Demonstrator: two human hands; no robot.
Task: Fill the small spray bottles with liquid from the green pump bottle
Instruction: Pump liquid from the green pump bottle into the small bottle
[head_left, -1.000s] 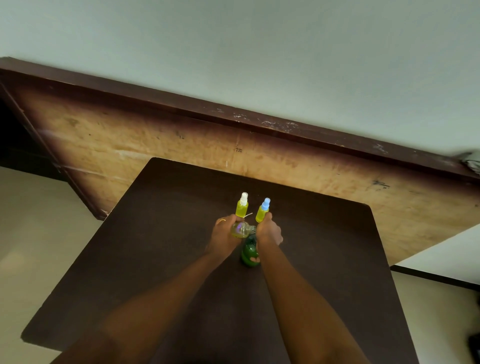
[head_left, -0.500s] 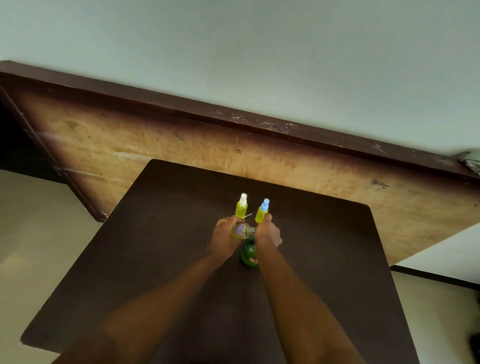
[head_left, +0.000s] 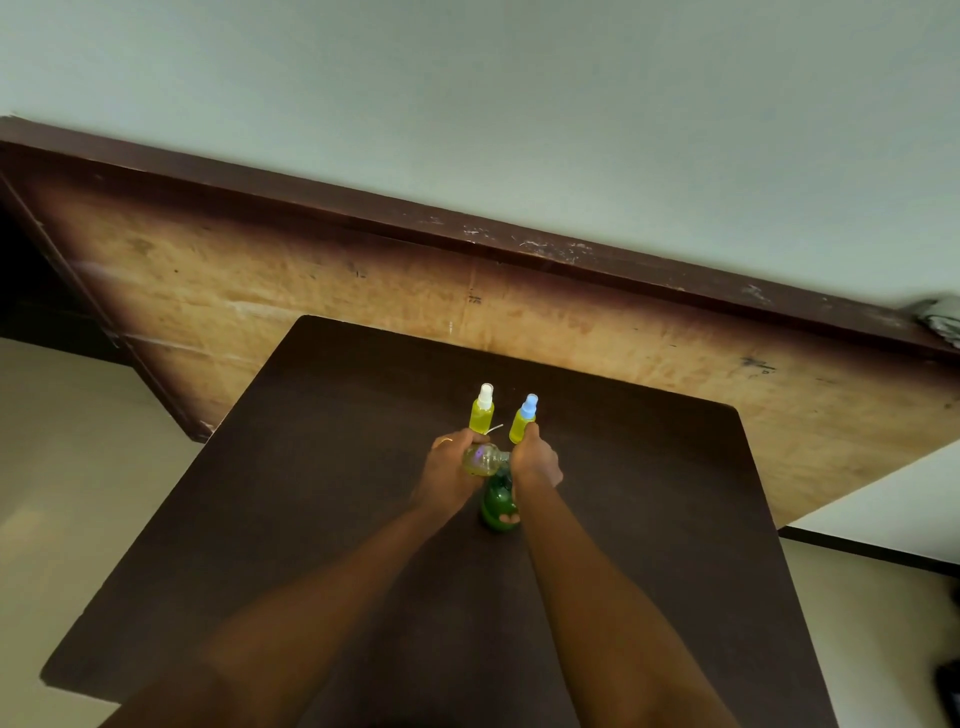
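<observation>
The green pump bottle (head_left: 497, 505) stands on the dark table (head_left: 322, 467), and my right hand (head_left: 536, 458) is curled over its top, hiding the pump head. My left hand (head_left: 448, 468) grips a small clear spray bottle (head_left: 483, 459) tilted sideways with its mouth against the pump; a little yellow liquid shows inside it. Just beyond my hands stand two small filled yellow bottles, one with a white cap (head_left: 482, 410) and one with a blue cap (head_left: 523, 419). A thin white spray tube (head_left: 496, 428) lies between them.
A large wooden board (head_left: 363, 291) with a dark frame leans against the pale wall behind the table. Light floor (head_left: 62, 441) shows to the left and right of the table. A grey object (head_left: 943, 317) sits on the board's right end.
Both hands stay on the bottles in the same place. The view has shifted very slightly; nothing else moved.
</observation>
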